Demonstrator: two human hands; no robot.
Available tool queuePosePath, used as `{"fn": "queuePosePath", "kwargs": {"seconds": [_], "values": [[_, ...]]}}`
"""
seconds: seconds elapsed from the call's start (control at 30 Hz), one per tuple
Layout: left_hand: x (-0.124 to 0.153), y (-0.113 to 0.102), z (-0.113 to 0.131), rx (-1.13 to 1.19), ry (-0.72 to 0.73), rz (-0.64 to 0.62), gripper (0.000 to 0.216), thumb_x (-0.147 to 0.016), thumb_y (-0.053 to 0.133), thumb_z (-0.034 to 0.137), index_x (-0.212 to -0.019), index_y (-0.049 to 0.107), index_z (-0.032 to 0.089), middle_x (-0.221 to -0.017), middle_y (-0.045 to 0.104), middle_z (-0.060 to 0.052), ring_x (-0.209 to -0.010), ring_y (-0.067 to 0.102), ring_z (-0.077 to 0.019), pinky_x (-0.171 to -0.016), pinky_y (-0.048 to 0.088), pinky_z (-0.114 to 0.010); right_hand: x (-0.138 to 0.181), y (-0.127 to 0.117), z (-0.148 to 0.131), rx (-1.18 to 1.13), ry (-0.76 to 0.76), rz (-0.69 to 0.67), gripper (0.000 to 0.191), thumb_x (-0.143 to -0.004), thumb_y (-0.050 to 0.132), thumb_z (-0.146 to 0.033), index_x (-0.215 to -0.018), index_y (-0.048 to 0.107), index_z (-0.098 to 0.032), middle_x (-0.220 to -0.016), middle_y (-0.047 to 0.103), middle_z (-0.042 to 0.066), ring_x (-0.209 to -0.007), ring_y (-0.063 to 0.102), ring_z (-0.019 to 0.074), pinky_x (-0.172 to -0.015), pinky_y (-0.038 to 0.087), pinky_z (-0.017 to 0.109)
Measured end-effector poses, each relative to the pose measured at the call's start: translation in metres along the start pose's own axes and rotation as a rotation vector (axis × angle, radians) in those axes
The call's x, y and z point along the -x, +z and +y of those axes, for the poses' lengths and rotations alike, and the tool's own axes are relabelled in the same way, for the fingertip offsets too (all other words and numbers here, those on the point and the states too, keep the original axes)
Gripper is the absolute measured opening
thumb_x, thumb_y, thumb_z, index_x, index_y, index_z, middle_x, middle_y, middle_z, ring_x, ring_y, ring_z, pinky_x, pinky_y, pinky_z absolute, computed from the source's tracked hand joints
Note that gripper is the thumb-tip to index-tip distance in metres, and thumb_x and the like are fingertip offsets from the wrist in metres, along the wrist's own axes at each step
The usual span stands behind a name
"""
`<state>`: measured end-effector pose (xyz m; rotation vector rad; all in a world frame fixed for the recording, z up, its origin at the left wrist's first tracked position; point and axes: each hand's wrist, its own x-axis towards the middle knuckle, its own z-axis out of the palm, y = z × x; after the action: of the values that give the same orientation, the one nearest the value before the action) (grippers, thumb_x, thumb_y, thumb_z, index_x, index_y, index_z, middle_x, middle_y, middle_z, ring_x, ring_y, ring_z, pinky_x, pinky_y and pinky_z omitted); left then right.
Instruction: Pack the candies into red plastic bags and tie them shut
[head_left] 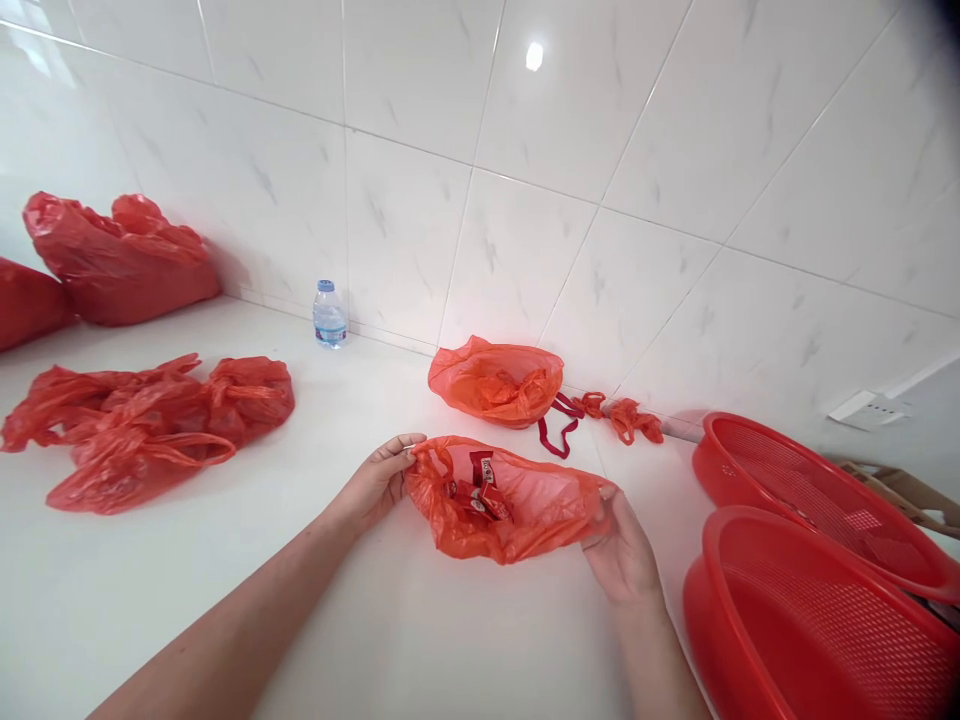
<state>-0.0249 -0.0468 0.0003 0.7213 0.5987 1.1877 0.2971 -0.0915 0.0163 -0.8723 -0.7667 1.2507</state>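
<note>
A red plastic bag [551, 500] is spread open between my two hands, above the white tabletop. My left hand [385, 478] pinches the bag's left rim. At the opposite end, my right hand [624, 548] grips the right rim, its thumb on top and its fingers partly behind the film. Several small red packets [484, 495] with white print lie inside, toward the left of the bag; their lettering is too small to read. Just beyond stands another opened red plastic bag [499, 385], with crumpled red plastic in it.
A dark red strap [556, 440] and crumpled red bags [634, 420] lie by the tiled wall. Two red plastic baskets [739, 590] [720, 465] stand at right. A water bottle [330, 318], knotted red bags [161, 415] and larger full bags [135, 265] are at left.
</note>
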Motion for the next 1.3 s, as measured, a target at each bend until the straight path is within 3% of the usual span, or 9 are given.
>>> {"fn": "queuePosePath", "kwargs": {"seconds": [0.17,0.37,0.53,0.67,0.8,0.93,1.1,1.23,1.3], "values": [[0.006,0.006,0.003,0.051,0.023,-0.039,0.028,-0.078,0.066,0.020,-0.104,0.060,0.023,-0.086,0.068,-0.001,-0.075,0.064,-0.0124,-0.071,0.050,-0.025,0.010,-0.001,-0.014,-0.069,-0.079,-0.020,0.021,-0.080,0.061,-0.045,-0.099,0.062,-0.040,-0.060,0.040,-0.006,-0.058,0.043,0.0102,-0.066,0.045,0.026],[0.012,0.011,0.003,0.087,0.002,-0.092,0.028,-0.077,0.067,0.021,-0.105,0.061,0.025,-0.089,0.068,0.000,-0.079,0.064,-0.0127,-0.075,0.050,-0.026,0.027,0.005,-0.032,0.042,-0.082,-0.052,0.052,-0.076,0.063,-0.049,-0.125,0.051,-0.037,-0.049,0.021,-0.010,-0.045,0.024,0.0083,-0.053,0.039,0.022],[0.013,0.015,-0.002,0.055,-0.037,-0.107,0.027,-0.078,0.067,0.022,-0.105,0.062,0.025,-0.089,0.068,0.000,-0.078,0.065,-0.0139,-0.074,0.049,-0.027,0.030,0.027,-0.018,0.339,0.070,-0.088,0.053,-0.075,0.067,-0.044,-0.123,0.052,-0.028,-0.047,0.034,-0.010,-0.041,0.026,0.0056,-0.040,0.024,0.018],[0.017,0.023,-0.008,0.021,-0.088,-0.172,0.026,-0.078,0.066,0.025,-0.104,0.062,0.025,-0.094,0.068,-0.003,-0.081,0.065,-0.0172,-0.073,0.049,-0.030,0.040,0.054,0.007,0.629,0.038,-0.253,0.027,-0.081,0.059,-0.045,-0.090,0.063,-0.020,-0.060,0.059,-0.002,-0.044,0.039,0.0076,-0.044,0.035,0.022],[0.023,0.031,-0.014,-0.041,-0.135,-0.240,0.028,-0.077,0.067,0.030,-0.104,0.062,0.027,-0.099,0.067,-0.005,-0.087,0.064,-0.0206,-0.075,0.047,-0.032,0.055,0.082,0.021,0.724,0.039,-0.378,0.031,-0.085,0.052,-0.044,-0.107,0.062,-0.025,-0.098,0.067,0.004,-0.073,0.058,0.0163,-0.058,0.047,0.027],[0.027,0.038,-0.022,-0.155,-0.145,-0.325,0.027,-0.077,0.067,0.031,-0.103,0.063,0.025,-0.085,0.067,-0.005,-0.077,0.063,-0.0185,-0.070,0.046,-0.030,0.060,0.100,0.027,0.632,0.105,-0.455,0.035,-0.083,0.054,-0.046,-0.111,0.060,-0.025,-0.101,0.066,0.005,-0.090,0.061,0.0217,-0.077,0.050,0.034],[0.031,0.044,-0.025,-0.456,0.061,-0.333,0.038,-0.080,0.061,0.041,-0.114,0.058,0.024,-0.104,0.063,-0.009,-0.091,0.060,-0.0234,-0.078,0.046,-0.034,0.055,0.094,0.032,0.555,0.225,-0.225,0.036,-0.075,0.065,-0.046,-0.100,0.061,-0.020,-0.091,0.066,0.005,-0.082,0.062,0.0220,-0.072,0.050,0.033],[0.028,0.040,-0.025,-0.838,0.423,-0.297,0.080,-0.066,0.066,0.060,-0.133,0.042,0.024,-0.132,0.047,-0.012,-0.118,0.045,-0.0325,-0.100,0.036,-0.047,0.045,0.087,0.015,0.549,0.135,-0.181,0.035,-0.075,0.065,-0.043,-0.101,0.060,-0.020,-0.087,0.064,0.002,-0.075,0.059,0.0176,-0.067,0.048,0.028],[0.024,0.037,-0.028,-0.981,0.499,-0.294,0.100,-0.057,0.069,0.066,-0.141,0.030,0.026,-0.140,0.038,-0.014,-0.126,0.037,-0.0358,-0.104,0.032,-0.051,0.040,0.093,-0.004,0.596,0.049,-0.178,0.028,-0.076,0.064,-0.042,-0.092,0.060,-0.020,-0.082,0.063,0.001,-0.071,0.058,0.0152,-0.066,0.047,0.026]]}}
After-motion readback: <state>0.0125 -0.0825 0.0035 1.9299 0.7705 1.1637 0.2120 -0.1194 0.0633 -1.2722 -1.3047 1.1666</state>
